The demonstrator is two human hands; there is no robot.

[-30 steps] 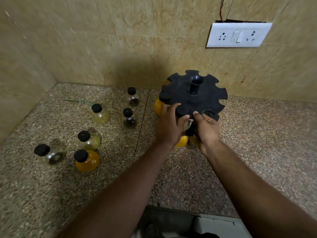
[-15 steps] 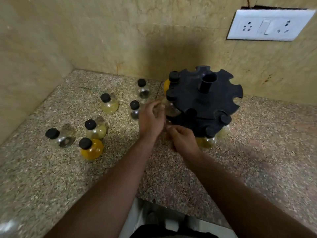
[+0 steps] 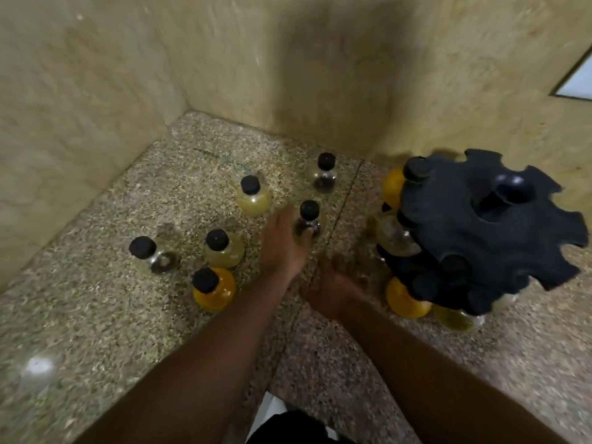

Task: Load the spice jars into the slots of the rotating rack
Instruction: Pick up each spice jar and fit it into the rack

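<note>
Nearest the camera, two bare forearms reach out over the speckled granite counter. The right hand hangs low over the stone, smeared by motion. Its fingers look loose and point toward the rack, and nothing shows in them.

Just beyond it and to its left, the left hand is spread at a small dark-spice jar. The thumb tip lies against the jar's lower body and the other fingers rise beside it on the left. Blur hides whether they grip it.

Left of that hand stand an orange jar, a pale yellow jar and, further left, a clear jar with dark grains. Beyond the fingertips stand a yellow jar and another clear dark-spice jar. All have black caps and stand upright on the counter, outside the rack.

Right of both hands stands the black rotating rack, its notched top disc tilted in view. Loaded jars hang in slots on the side facing the hands: two orange ones, a clear one and a yellow-green one. Several notches on the far side are open.

Behind everything rise beige wall tiles.
</note>
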